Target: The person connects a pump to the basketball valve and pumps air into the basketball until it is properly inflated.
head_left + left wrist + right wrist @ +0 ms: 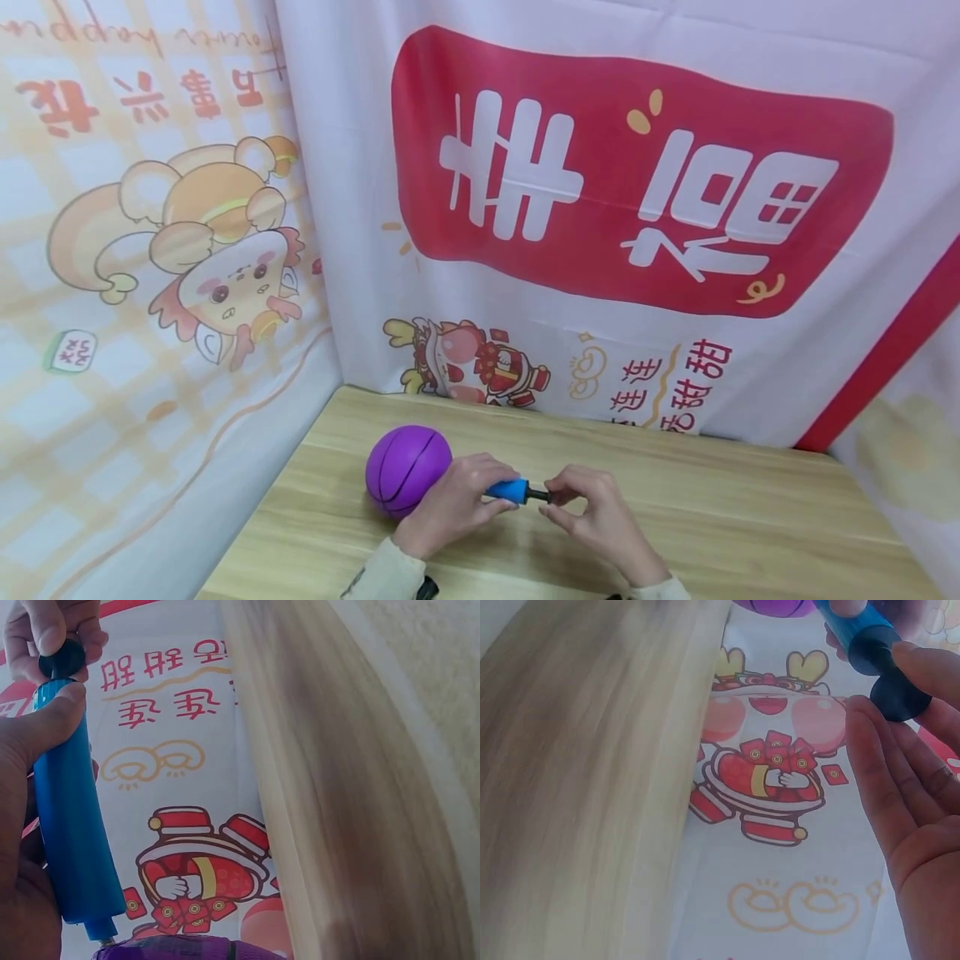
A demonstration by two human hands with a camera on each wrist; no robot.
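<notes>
A small blue hand pump (512,490) lies sideways above the table, with its nozzle end at a purple ball (405,468) marked by black seams. My left hand (452,507) grips the pump's barrel (79,832), thumb near its black-handled end. In the left wrist view the narrow tip meets the top of the ball. With thumb and fingers, my right hand (600,518) pinches the round black handle (900,697). A short length of dark rod shows between handle and barrel. Part of the ball is hidden behind my left hand.
The wooden table (720,508) runs back to a white cloth (352,250) with red lettering and cartoon figures. Another printed cloth (112,417), checked in yellow, hangs along the left side. A red stripe (892,350) crosses the cloth at right.
</notes>
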